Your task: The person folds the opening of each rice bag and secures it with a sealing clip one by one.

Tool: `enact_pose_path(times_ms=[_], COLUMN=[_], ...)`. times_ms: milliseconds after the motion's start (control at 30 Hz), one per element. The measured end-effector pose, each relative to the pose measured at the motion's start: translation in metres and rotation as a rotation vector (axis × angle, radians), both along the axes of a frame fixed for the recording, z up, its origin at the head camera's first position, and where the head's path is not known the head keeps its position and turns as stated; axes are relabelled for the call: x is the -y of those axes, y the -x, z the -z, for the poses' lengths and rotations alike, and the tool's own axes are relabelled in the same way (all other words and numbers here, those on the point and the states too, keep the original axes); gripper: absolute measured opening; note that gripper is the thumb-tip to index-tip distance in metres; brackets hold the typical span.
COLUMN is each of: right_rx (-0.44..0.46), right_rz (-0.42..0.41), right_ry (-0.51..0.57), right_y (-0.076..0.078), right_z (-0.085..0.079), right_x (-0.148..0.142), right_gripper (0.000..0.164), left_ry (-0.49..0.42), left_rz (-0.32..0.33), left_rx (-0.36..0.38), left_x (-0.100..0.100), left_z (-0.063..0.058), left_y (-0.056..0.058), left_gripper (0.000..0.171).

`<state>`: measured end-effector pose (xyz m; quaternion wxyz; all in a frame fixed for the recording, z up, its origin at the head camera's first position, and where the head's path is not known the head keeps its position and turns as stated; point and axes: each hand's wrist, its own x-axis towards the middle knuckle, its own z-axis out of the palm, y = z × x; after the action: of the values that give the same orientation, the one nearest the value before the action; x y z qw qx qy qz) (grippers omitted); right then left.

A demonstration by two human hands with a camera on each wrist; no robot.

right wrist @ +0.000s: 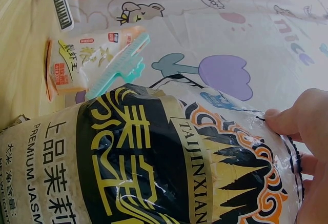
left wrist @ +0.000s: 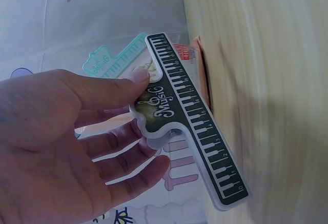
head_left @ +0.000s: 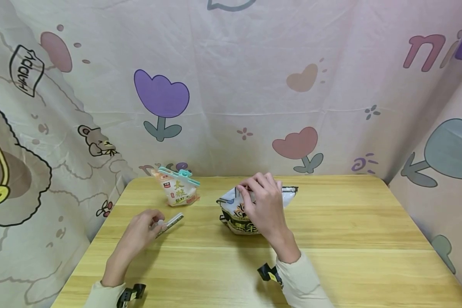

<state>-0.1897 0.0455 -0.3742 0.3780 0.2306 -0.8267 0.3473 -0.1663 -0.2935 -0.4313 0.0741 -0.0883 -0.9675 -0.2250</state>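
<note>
Between thumb and fingers my left hand (head_left: 140, 231) pinches a black-and-white clip (left wrist: 195, 121) with a piano-key pattern and "Music" on its grip, held over the table. My right hand (head_left: 265, 205) grips the top edge of a bag of jasmine rice (right wrist: 138, 162), which stands on the table with a black and gold label. In the right wrist view, the thumb (right wrist: 287, 116) presses on the bag's pale upper part. Behind the left hand stands a small orange-and-white packet (head_left: 179, 192), its top held by a turquoise clip (head_left: 182, 174).
The wooden table (head_left: 350, 256) reaches back to a printed cloth backdrop (head_left: 231, 85) with flowers and cartoon animals. The cloth also hangs along the left and right sides. The packet stands near the table's back left, left of the rice bag.
</note>
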Motion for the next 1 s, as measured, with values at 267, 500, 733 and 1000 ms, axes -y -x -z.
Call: enact_pose_path(times_ms=[267, 500, 733, 1000], right_rx=[-0.005, -0.007, -0.003, -0.003], right_rz=[0.001, 0.002, 0.003, 0.006], right_ry=[0.000, -0.001, -0.005, -0.002], right_y=[0.000, 0.000, 0.000, 0.000], right_z=[0.001, 0.001, 0.001, 0.001], right_x=[0.000, 0.000, 0.001, 0.001], right_gripper=[0.009, 0.009, 0.010, 0.010], left_ry=[-0.021, -0.041, -0.059, -0.095], left_rz=[0.027, 0.036, 0.057, 0.055], left_rx=[-0.052, -0.063, -0.091, -0.108], left_x=[-0.003, -0.006, -0.008, -0.012], left_z=[-0.005, -0.008, -0.012, -0.018], left_y=[0.000, 0.002, 0.004, 0.007], left_gripper=[0.015, 0.014, 0.013, 0.015])
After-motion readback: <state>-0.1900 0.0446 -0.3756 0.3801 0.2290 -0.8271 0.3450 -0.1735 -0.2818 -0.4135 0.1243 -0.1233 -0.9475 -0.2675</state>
